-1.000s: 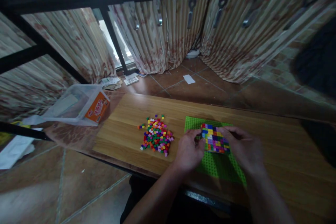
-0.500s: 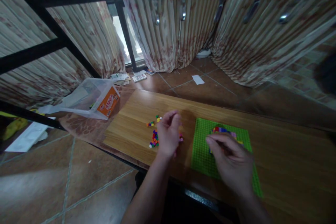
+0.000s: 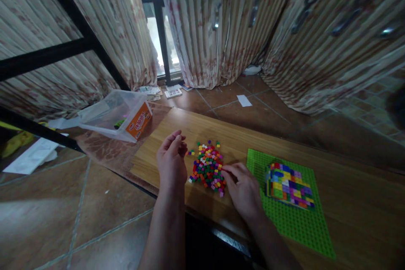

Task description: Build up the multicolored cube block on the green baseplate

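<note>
Just right of the frame's centre, the right hand's thumb and forefinger nearly meet at a pile of small multicoloured plastic bricks; the left hand's fingers curl loosely, left of it. Whether either grips a brick, I cannot tell. Lower right, a multicoloured brick-built block sits on a green studded plastic baseplate.

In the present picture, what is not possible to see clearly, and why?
Head view, all:
Left hand: whether it holds anything; its own curl hides this.
Right hand: whether it pinches anything; too small to tell.
Brick pile: its bottom layer; the top covers it.
Green board: part beneath the colourful block, which hides it.
Dark shape: what it is; blurred, cut off by right edge.
</note>
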The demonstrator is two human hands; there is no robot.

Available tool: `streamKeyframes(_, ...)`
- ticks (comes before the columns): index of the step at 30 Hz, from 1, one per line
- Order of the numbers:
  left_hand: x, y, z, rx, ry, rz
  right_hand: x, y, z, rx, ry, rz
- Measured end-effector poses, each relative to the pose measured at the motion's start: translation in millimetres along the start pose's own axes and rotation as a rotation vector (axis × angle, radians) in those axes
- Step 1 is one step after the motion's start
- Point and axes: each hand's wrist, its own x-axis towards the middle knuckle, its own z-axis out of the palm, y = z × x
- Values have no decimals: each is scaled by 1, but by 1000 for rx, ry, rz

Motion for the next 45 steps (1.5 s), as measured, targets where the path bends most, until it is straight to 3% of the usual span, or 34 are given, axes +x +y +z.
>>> streamKeyframes(6,7,7,-10,5,29,-31,5,6,-3,120,87,121)
streamKeyframes(12,10,5,-12,181,14,-77,10,12,-6,-71,172,89)
streamKeyframes(21,14,7,-11,43,66,12,14,-8,-4,-97,44,-13)
streamKeyframes(25,16,14,-16,-19,82,41,21,-28,15,-4,-153,-194)
streamKeyframes(28,18,20,-21,-56,82,26,30,-37,30,-80,-293,-352)
streamKeyframes(32,20,24,-25,-72,86,27,40,-39,34,-212,-434,-435)
streamKeyframes(39,19,24,-24,-94,76,1,43,-32,25,-259,-470,-418)
streamKeyframes(45,18,23,-23,-90,69,-33,41,-29,27,-209,-422,-414)
